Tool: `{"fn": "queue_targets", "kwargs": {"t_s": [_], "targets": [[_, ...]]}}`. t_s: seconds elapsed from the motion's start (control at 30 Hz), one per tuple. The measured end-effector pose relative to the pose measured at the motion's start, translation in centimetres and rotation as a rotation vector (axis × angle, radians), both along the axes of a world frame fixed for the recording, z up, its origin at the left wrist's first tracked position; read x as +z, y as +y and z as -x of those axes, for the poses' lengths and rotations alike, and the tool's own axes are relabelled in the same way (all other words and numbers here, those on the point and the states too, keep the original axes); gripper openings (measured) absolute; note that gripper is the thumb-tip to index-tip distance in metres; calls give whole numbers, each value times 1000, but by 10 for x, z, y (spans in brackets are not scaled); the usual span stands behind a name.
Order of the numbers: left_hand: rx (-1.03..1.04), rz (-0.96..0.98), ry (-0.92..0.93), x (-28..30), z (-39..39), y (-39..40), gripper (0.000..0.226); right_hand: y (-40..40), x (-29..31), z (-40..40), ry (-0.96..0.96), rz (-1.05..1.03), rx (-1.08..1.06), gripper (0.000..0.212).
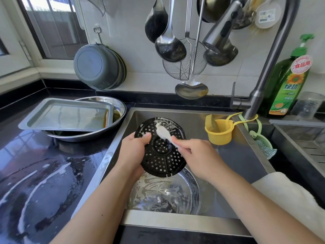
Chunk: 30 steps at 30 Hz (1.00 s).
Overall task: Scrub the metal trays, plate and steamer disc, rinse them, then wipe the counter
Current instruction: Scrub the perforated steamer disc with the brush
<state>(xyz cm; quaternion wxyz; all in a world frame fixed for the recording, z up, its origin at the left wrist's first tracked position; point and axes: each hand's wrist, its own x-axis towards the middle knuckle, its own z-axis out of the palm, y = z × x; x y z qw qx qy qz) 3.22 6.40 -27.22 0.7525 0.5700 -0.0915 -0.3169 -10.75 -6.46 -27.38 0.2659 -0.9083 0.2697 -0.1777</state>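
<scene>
My left grip (135,152) is wrapped around the left edge of the round black perforated steamer disc (161,152), thumb over the top face and fingers curled behind it. My right grip (195,154) pinches the white handle of a small foamy scrubbing brush (164,132), whose bristle head lies on the disc's upper part. The disc sits between the two grips at the centre of the frame, held above the stainless steel sink (228,155). It is tilted, its holed face turned up toward me, its top rim leaning away toward the back wall and its bottom rim hanging lowest. Being round, it has no clear long axis. The brush runs diagonally, head toward the upper left, handle toward the lower right. White suds streak the disc's far rim.

Directly beneath the disc, in the sink's lower part, lies a round soapy metal plate (165,196). At the left of the frame, on the wet black tabletop (44,173), a rectangular metal tray (68,114) rests tilted across a wide round metal basin (116,111). A yellow plastic strainer cup (219,132) hangs at the sink's right side, near the base of the grey tap (260,88). A green dish-soap bottle (288,85) stands at the upper right.
</scene>
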Motion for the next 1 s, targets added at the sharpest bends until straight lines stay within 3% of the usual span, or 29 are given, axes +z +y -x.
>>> {"fn": "queue_targets", "kwargs": {"t_s": [0.1,0.2,0.33,0.47,0.57,0.7,0.83,0.93,1.0], "targets": [[-12,4,-2,0,1,0,22,-11,2,-2,-8,86,-91,41],[3,8,6,0,1,0,22,-1,1,2,1,27,30,40],[12,14,25,0,-3,1,23,-15,2,1,16,70,-81,41],[10,18,31,0,-3,1,23,-4,1,4,15,26,34,41],[-1,19,26,0,-2,1,23,-17,2,4,-5,45,-77,40],[-6,23,31,1,-2,1,24,-4,1,5,0,20,34,41],[10,19,29,0,-3,2,24,-19,-1,3,23,21,-86,41],[38,34,57,1,-4,2,25,-6,-3,5,19,-26,28,40],[52,39,73,2,-5,2,26,-12,-5,3,12,-18,-10,40]]}}
